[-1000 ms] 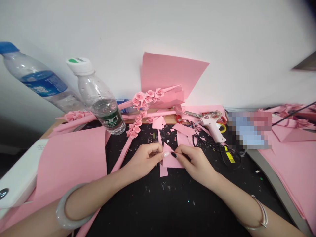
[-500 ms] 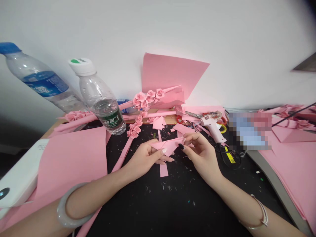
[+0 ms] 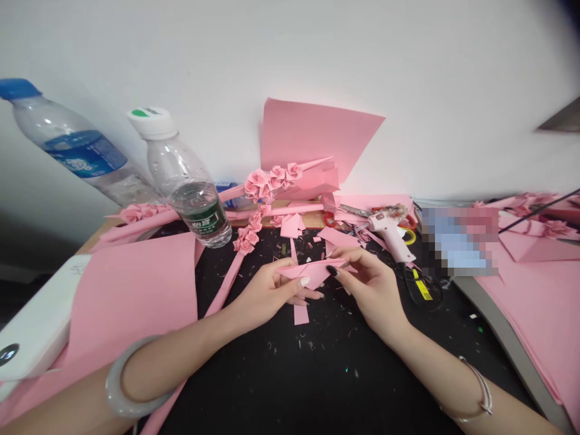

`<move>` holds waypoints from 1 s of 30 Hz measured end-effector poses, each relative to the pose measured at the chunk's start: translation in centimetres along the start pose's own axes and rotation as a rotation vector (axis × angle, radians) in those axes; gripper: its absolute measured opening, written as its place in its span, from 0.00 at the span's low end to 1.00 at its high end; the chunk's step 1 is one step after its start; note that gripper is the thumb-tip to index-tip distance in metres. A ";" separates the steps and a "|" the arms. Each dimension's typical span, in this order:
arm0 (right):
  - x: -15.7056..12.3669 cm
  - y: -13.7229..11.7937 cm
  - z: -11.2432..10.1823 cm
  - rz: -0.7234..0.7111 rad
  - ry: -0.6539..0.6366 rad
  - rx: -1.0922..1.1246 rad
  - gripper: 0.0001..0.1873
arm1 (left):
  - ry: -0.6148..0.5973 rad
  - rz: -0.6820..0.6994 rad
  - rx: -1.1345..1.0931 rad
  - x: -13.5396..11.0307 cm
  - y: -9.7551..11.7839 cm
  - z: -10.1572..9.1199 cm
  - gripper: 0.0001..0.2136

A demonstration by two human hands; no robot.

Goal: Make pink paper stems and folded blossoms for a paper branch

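Folding seems to be the step in hand: a small pink paper piece (image 3: pixel 317 276) sits between my hands, above the black work surface (image 3: pixel 317 374). My left hand (image 3: pixel 265 289) pinches its left end, thumb on the near face, other fingers behind and beneath. My right hand (image 3: pixel 378 287), fingers curled, pinches the right end. The next move, I judge, calls for keeping the layers aligned under both thumbs.

Glue gun (image 3: pixel 392 237) behind-right of handheld paper (image 3: pixel 315 274)
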State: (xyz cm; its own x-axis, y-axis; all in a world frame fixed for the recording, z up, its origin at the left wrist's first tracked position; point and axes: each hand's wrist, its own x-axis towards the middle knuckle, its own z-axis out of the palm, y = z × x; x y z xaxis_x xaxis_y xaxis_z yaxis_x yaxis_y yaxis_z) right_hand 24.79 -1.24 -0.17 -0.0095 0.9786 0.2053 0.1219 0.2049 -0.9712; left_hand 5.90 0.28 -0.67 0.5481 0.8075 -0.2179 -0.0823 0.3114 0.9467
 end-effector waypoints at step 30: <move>-0.3 -0.1 0.1 -0.123 0.036 -0.171 0.05 | -0.054 -0.059 -0.013 -0.2 0.2 0.2 0.16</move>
State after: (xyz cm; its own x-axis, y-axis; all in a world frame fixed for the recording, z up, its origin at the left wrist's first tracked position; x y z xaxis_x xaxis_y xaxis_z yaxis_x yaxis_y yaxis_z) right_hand 24.65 -1.55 -0.19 0.0005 0.9447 0.3279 0.2887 0.3138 -0.9045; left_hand 5.92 0.08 -0.42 0.5968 0.7593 -0.2595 -0.0593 0.3643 0.9294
